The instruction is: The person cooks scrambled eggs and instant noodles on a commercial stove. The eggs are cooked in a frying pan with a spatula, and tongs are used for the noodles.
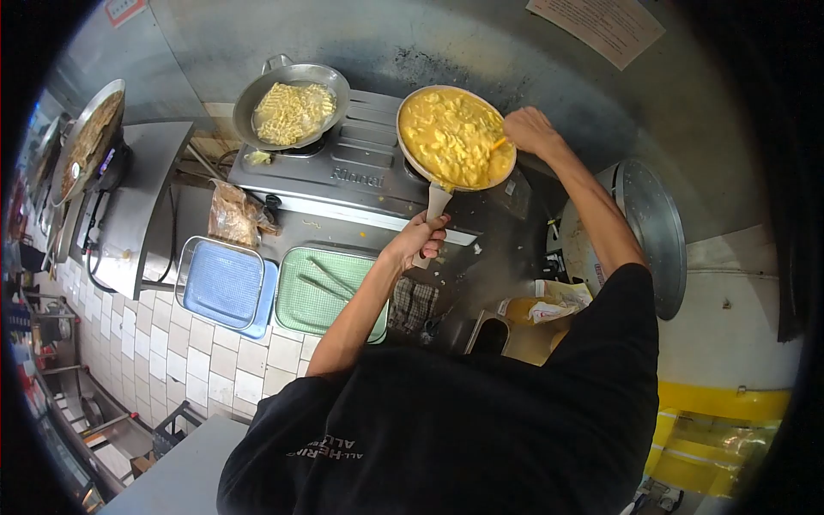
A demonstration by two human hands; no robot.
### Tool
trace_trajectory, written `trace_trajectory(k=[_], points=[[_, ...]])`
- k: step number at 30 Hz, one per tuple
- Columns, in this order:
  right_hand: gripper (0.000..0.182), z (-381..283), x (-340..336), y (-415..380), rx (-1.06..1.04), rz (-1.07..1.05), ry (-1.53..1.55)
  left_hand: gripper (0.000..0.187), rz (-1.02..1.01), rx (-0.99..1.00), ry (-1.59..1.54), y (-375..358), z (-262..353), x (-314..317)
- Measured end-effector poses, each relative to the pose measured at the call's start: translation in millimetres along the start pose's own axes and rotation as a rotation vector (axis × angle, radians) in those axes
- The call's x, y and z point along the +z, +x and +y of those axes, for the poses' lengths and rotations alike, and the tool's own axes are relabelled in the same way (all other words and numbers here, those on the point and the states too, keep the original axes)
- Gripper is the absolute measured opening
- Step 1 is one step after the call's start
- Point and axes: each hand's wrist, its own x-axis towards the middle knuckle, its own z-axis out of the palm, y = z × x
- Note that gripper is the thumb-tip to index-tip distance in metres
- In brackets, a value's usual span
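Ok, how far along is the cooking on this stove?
Looks done: yellow chunky mixture and wavy noodles are both in their pans.
In hand: left hand grips the frying pan handle; right hand holds an orange utensil in the mixture.
Left, probably: finishing and serving, as both foods sit in pans on the stove. Doneness: can't tell.

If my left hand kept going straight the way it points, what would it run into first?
Your left hand grips the handle and points up along it, so the near side of the frying pan looks first. Whether it would meet the rim or pass underneath is unclear from this view.
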Motion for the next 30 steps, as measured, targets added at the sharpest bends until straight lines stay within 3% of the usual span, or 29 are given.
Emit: trace_trajectory(k=[12,19,21,22,24,27,28,30], points=[[0.013,15,-43,-21,-0.015,0.284,-0.007,0.010,0.008,-0.011,-0.041,0,0,-1],[0.012,8,-83,-50,0.051,0.253,0.086,0.010,-0.008,-0.001,-0.072,1,-2,-3],[0.017,13,-90,-56,0.134,0.029,0.192,0.011,-0.010,0.003,-0.072,1,-3,-3],[0.017,12,-91,-56,0.133,0.030,0.191,0.011,-0.010,0.005,-0.072,0,-3,-3],[0.016,12,-93,-55,0.161,-0.252,0.228,0.012,-0.022,0.013,-0.054,-1,-2,-3],[0.019,1,-70,-46,0.126,-0.299,0.121,0.012,-0.006,0.016,-0.063,2,-4,-3],[0.032,-14,-87,-46,0.198,-0.402,0.121,0.012,-0.008,0.016,-0.060,1,-5,-3],[0.028,-3,-47,-29,0.221,-0.353,0.039,0.012,0.013,0.020,-0.040,0,-4,-1]])
